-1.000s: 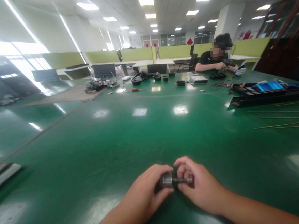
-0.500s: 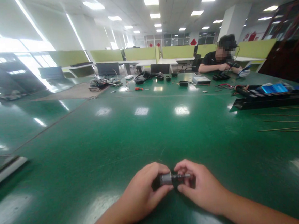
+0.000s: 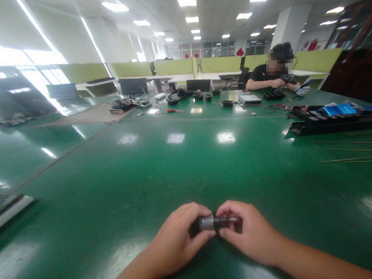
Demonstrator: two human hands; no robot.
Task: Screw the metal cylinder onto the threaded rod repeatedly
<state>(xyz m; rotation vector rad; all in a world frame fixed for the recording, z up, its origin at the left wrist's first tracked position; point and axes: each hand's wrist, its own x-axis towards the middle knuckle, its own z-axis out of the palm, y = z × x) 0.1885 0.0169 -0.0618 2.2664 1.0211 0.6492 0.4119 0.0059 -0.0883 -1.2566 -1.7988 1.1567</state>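
1. a person's two bare hands meet low in the centre of the view, over a glossy green worktop [image 3: 162, 166].
2. the left hand [image 3: 180, 237] pinches a grey metal cylinder [image 3: 206, 223] between its thumb below and its fingers above.
3. a thin, stepped metal shaft [image 3: 232, 219] points from the cylinder towards the right hand [image 3: 256, 236], whose fingers curl around it; whether they press on it, i cannot tell.
4. compared with one second ago, the right hand's upper fingertips have lowered and closed in towards the shaft. the left hand keeps its grip, and the surroundings have slid slightly rightward in view.
5. at the near left edge lies a flat slab with a pale rim [image 3: 11, 213].
6. at the right, a black tray [image 3: 334, 125] sits beside bright blue wrapping [image 3: 339, 108], with thin brass-coloured rods [image 3: 353, 141] nearer the camera.
7. towards the far edge are a red-handled screwdriver [image 3: 171, 110], small black bins [image 3: 227, 104] and a white box [image 3: 249, 99], its top too blurred to read.
8. beyond, at far right, a person in black [image 3: 261, 74] bends over the worktop, one hand in a white glove [image 3: 303, 90].
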